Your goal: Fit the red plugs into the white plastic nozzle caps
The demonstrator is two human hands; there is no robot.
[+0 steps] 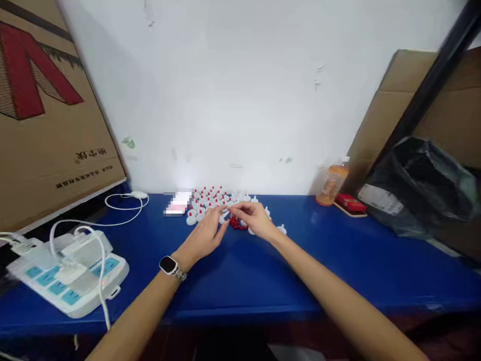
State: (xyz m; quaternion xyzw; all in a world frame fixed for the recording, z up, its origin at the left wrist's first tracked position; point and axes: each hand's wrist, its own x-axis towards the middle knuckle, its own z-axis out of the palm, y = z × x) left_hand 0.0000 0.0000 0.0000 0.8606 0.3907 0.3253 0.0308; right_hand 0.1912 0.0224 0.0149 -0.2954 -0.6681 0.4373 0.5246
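Note:
My left hand (206, 231), wearing a watch on its wrist, is closed around a small white spouted cap (224, 215). My right hand (256, 216) meets it from the right with thumb and fingertips pinched at the cap's end; whatever is in that pinch is too small to make out. Below and between the hands lies a pile of small red tips (237, 223). Behind my left hand stand several white spouted caps with red tips (200, 212) on their spouts. White spouted caps without red tips (281, 229) lie around my right hand, partly hidden by it.
The blue table (240, 281) runs against a white wall. On the left are a white power strip (71, 281) with cables and a large cardboard box (56, 140). An orange drink bottle (332, 183), a red packet (350, 203) and a black plastic bag (424, 185) are right.

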